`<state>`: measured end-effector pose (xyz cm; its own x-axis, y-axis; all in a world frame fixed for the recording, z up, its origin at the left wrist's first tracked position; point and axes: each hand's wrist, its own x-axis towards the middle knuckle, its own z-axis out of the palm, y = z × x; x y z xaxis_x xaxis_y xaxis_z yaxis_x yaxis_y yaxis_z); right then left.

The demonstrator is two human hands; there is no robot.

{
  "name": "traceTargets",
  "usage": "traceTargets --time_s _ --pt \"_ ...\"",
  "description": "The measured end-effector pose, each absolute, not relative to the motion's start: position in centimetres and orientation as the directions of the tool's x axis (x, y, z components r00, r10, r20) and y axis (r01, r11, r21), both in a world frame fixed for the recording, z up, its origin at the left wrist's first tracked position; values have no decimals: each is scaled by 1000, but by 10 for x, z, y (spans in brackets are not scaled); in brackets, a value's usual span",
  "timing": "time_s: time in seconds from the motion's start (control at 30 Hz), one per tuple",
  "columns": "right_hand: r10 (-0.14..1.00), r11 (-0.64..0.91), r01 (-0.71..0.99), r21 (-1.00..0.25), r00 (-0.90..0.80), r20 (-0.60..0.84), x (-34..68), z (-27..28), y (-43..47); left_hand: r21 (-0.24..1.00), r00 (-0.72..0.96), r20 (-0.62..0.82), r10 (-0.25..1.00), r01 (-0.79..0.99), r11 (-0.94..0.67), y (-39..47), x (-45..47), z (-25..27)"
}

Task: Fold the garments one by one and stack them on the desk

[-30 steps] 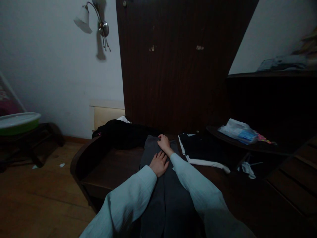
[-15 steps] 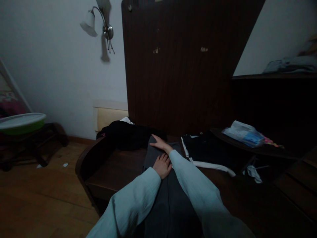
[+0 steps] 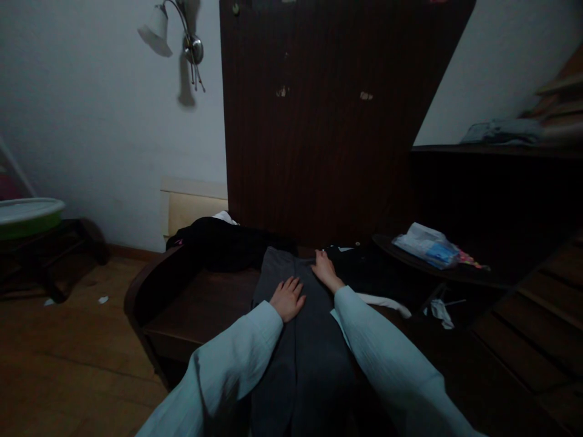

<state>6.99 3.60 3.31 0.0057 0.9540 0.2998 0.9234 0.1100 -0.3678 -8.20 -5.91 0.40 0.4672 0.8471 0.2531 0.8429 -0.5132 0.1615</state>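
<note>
A pair of dark grey trousers (image 3: 314,352) lies lengthwise on the dark wooden bench (image 3: 204,303), its far end near the tall back panel. My left hand (image 3: 288,298) rests flat on the trousers with its fingers spread. At the far right edge of the trousers is my right hand (image 3: 325,270), its fingers stretched forward and its thumb apart, touching the cloth. Both sleeves are pale blue-green. To the right lies a folded black garment (image 3: 368,270) with a white band, partly hidden by my right arm. Black clothing (image 3: 228,243) is heaped on the left.
A small dark shelf (image 3: 387,246) on the right carries a plastic packet (image 3: 428,244). On a low stool (image 3: 50,249) at the left stands a green basin (image 3: 31,218). The bench's curved armrest (image 3: 146,279) borders the wooden floor (image 3: 77,352). A wall lamp (image 3: 157,30) hangs above.
My right hand has moved right across the trousers to their far right edge. My left hand has shifted slightly left and its fingers are more spread. The view has turned a little right.
</note>
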Motion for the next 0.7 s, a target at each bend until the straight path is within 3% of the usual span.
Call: traceTargets --time_s 0.3,0.4,0.53,0.7 --pt "965 1 906 -423 110 239 70 40 37 180 473 189 861 845 -504 -60 -84 10" --pt "955 100 900 -424 32 294 67 37 14 213 486 135 863 837 -505 -59 -85 12" --pt "917 336 864 -376 -209 338 73 20 -33 205 516 81 853 828 -521 -53 -87 17" --pt "933 331 879 -342 -251 257 82 -7 -76 193 529 38 848 829 -526 -36 -81 19"
